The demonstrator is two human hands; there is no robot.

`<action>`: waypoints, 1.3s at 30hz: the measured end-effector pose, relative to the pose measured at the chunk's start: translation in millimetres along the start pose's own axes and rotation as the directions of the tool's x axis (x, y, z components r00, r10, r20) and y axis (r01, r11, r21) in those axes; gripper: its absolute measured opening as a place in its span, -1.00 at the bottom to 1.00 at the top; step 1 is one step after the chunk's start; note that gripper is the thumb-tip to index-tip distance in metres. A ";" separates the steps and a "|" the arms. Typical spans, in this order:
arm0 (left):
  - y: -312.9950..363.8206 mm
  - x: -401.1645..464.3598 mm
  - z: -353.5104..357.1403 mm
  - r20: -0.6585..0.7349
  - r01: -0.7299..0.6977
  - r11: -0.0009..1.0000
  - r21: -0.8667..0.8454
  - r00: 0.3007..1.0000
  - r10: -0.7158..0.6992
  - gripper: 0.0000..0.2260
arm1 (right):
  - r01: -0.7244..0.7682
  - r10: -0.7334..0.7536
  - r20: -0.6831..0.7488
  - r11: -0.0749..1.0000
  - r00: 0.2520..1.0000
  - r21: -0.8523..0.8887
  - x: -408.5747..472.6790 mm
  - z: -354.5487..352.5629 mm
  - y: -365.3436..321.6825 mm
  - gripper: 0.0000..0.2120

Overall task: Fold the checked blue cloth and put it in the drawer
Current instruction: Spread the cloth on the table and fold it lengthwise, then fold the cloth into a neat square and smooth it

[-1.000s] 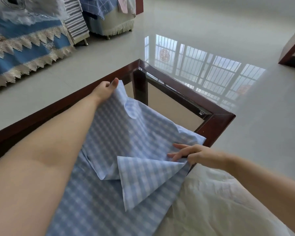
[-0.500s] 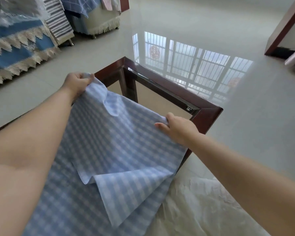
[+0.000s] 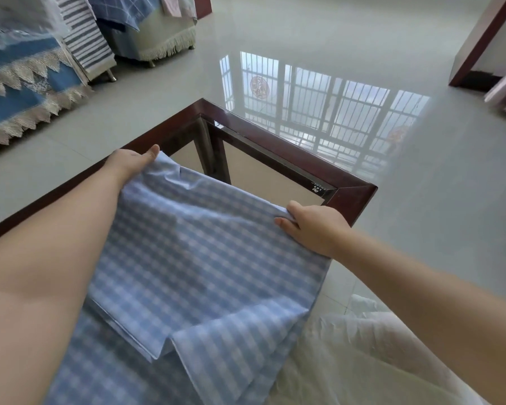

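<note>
The checked blue cloth [image 3: 193, 258] lies spread over a glass-topped table with a dark wood frame [image 3: 275, 141]. My left hand [image 3: 132, 162] grips the cloth's far left corner near the table's left rail. My right hand [image 3: 313, 226] grips the far right edge of the cloth, close to the table's right corner. The stretch between my hands is pulled fairly flat, and a folded layer with a loose flap lies nearer to me. No drawer is in view.
A white cloth [image 3: 362, 361] lies bunched at the lower right beside the table. Sofas draped in blue lace-trimmed and striped covers [image 3: 41, 68] stand at the far left. Glossy tiled floor [image 3: 421, 200] surrounds the table. A dark wood door frame [image 3: 479, 39] rises at the upper right.
My right hand moved from the loose flap up to the far right edge and took hold of it. Both hands have drawn the far edge out flatter.
</note>
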State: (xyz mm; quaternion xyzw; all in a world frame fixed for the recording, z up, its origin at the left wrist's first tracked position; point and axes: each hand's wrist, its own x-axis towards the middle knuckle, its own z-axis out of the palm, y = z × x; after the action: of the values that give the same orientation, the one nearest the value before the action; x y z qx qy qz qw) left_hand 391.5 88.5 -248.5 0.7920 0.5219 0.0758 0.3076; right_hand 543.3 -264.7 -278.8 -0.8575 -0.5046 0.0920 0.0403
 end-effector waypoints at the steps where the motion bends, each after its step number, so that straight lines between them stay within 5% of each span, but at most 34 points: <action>1: 8.6 -0.6 1.8 -0.009 -0.016 1.000 0.002 1.000 0.016 -0.52 | 0.027 -0.027 -0.024 1.000 0.999 -0.002 -2.0 0.9 -0.4 -0.63; 6: 39.9 5.8 11.0 0.051 0.167 0.984 0.055 0.984 -0.170 -0.37 | 0.049 -0.050 -0.063 0.999 0.997 -0.005 -6.9 -0.1 -4.5 -0.61; 10: 41.7 11.4 5.5 0.173 0.255 0.933 -0.253 0.961 -0.215 -0.66 | -0.041 0.044 -0.020 0.991 0.999 0.123 -11.1 -3.0 0.6 -0.58; 12: 38.1 21.2 1.9 0.021 0.197 0.899 -0.392 0.978 -0.206 -0.51 | -0.005 0.016 -0.046 0.972 0.999 0.236 -10.8 -13.8 -1.0 -0.57; 14: 37.6 20.5 -0.6 -0.123 0.097 0.895 -0.436 0.978 -0.166 -0.66 | 0.004 0.012 -0.048 0.950 0.999 0.313 -4.2 -26.2 -1.0 -0.56; 15: 39.5 16.7 -0.6 -0.158 0.084 0.894 -0.440 0.973 -0.168 -0.81 | -0.019 0.033 -0.038 0.945 0.999 0.325 0.5 -30.9 1.4 -0.55; 21: 51.6 19.3 8.7 -0.240 -0.041 0.870 -0.492 0.966 -0.091 -0.67 | -0.213 0.207 0.054 0.960 0.977 0.182 14.5 -23.9 30.1 -0.50; 26: 70.8 29.6 -12.5 -0.354 -0.240 0.768 -0.594 0.935 0.018 -0.81 | -0.214 0.251 -0.228 0.961 0.941 0.176 30.4 -40.1 32.9 -0.53; 27: 76.3 33.4 -18.6 -0.348 -0.277 0.749 -0.603 0.935 0.066 -0.66 | -0.244 0.294 -0.296 0.950 0.909 0.194 37.1 -46.1 37.7 -0.52; 29: 82.7 32.1 -22.7 -0.288 -0.284 0.859 -0.427 0.943 0.169 -0.32 | -0.311 0.360 -0.335 0.931 0.871 0.192 49.6 -51.2 48.1 -0.51; 31: 77.5 20.7 -6.5 -0.173 -0.248 0.969 0.001 0.954 0.245 -0.29 | -0.287 0.307 -0.224 0.951 0.925 0.115 52.9 -42.4 46.6 -0.37; 33: 56.8 2.5 28.8 0.027 -0.298 0.903 0.309 0.952 0.305 -0.36 | -0.131 0.133 -0.077 0.991 0.988 0.020 46.3 -18.1 31.3 -0.28; 36: 10.4 -23.4 73.2 0.188 -0.283 0.817 0.501 0.958 0.217 -0.41 | 0.127 -0.120 0.081 0.988 0.990 -0.091 21.1 15.5 11.5 -0.26; 39: -14.5 -27.9 77.6 0.121 -0.229 0.827 0.514 0.973 0.194 -0.43 | 0.170 -0.163 0.068 0.977 0.984 -0.129 4.2 23.4 18.8 -0.26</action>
State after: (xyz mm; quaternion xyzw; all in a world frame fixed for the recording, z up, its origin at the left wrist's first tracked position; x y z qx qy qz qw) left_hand 402.0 36.3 -313.2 0.9006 0.4216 -0.0610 0.0859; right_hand 556.7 -270.8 -305.3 -0.8099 -0.5807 0.0787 -0.0244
